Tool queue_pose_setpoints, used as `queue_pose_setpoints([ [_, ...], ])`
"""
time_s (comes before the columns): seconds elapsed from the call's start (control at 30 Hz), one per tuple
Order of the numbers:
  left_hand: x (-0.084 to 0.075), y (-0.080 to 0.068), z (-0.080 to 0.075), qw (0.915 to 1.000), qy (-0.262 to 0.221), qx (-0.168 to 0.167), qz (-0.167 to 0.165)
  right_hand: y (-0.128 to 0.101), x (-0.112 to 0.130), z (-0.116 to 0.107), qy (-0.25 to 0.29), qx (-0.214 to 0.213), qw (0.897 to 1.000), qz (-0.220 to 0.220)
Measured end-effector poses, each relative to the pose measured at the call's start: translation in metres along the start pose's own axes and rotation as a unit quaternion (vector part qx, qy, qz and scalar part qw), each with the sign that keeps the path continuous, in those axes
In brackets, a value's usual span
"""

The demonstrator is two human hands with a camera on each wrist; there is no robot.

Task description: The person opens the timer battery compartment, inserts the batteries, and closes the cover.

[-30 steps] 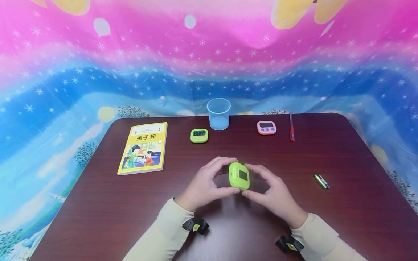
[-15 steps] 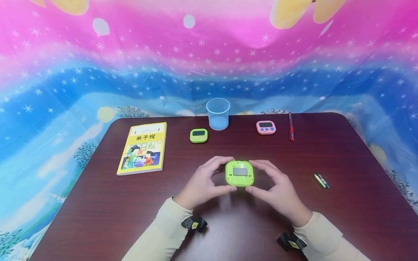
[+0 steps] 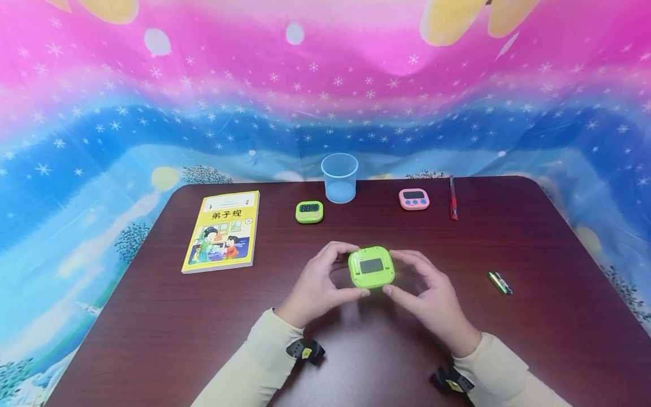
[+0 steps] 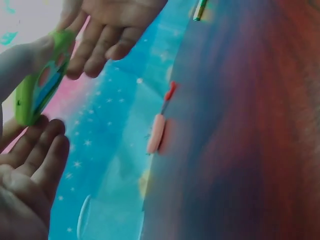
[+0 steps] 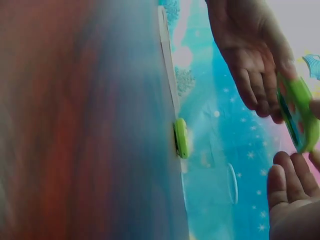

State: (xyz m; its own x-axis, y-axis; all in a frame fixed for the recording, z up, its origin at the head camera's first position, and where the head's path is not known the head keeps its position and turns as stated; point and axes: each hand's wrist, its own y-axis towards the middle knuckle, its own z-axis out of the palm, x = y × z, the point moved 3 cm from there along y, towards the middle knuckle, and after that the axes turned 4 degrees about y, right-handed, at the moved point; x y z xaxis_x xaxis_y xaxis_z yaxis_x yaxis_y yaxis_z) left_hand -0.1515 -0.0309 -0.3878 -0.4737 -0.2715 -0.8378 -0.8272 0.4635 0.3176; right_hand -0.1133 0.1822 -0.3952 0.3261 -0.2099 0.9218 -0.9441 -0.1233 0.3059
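Note:
Both hands hold a lime-green digital timer (image 3: 372, 280) above the middle of the table. Its back, with a dark grey rectangle, faces the head view. My left hand (image 3: 316, 291) pinches its left edge between thumb and fingers, while my right hand (image 3: 436, 297) pinches the right edge the same way. From the left wrist view, the timer (image 4: 24, 102) is seen from the side, its screen and buttons turned away from the person. The right wrist view also catches the timer (image 5: 306, 112) near its right edge, with the other fingers of both hands spread below and above.
A second green timer (image 3: 309, 219) lies beyond the left hand, near a clear blue cup (image 3: 340, 189). A pink timer (image 3: 414, 206) and a red pen (image 3: 454, 206) lie back right. Batteries (image 3: 500, 282) rest at right, a yellow book (image 3: 224, 226) at left on the table (image 3: 152, 339).
The held timer was turned partly side-on; the hands have rotated it so its back faces the head view, then tilted it slightly. Everything on the table stays put.

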Motion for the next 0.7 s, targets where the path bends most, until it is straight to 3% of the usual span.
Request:
queue_pose_setpoints([
  [0.17,0.003,-0.002,0.011,0.9978,-0.012,-0.065,-0.001,-0.003,-0.001,0.011,0.123,-0.027,0.992,0.023],
  [0.27,0.002,-0.005,0.016,0.9939,-0.012,-0.11,0.0,-0.005,0.0,0.019,0.185,-0.042,0.98,0.056],
  [0.43,-0.002,-0.009,0.024,0.9871,0.027,-0.157,-0.011,-0.007,0.001,0.03,0.247,-0.077,0.963,0.075],
  [0.57,-0.007,-0.01,0.028,0.9849,0.068,-0.159,-0.008,-0.008,0.002,0.031,0.26,-0.102,0.957,0.076],
  [0.7,-0.009,-0.007,0.025,0.9887,0.087,-0.122,-0.002,-0.006,0.001,0.026,0.24,-0.102,0.961,0.09],
])
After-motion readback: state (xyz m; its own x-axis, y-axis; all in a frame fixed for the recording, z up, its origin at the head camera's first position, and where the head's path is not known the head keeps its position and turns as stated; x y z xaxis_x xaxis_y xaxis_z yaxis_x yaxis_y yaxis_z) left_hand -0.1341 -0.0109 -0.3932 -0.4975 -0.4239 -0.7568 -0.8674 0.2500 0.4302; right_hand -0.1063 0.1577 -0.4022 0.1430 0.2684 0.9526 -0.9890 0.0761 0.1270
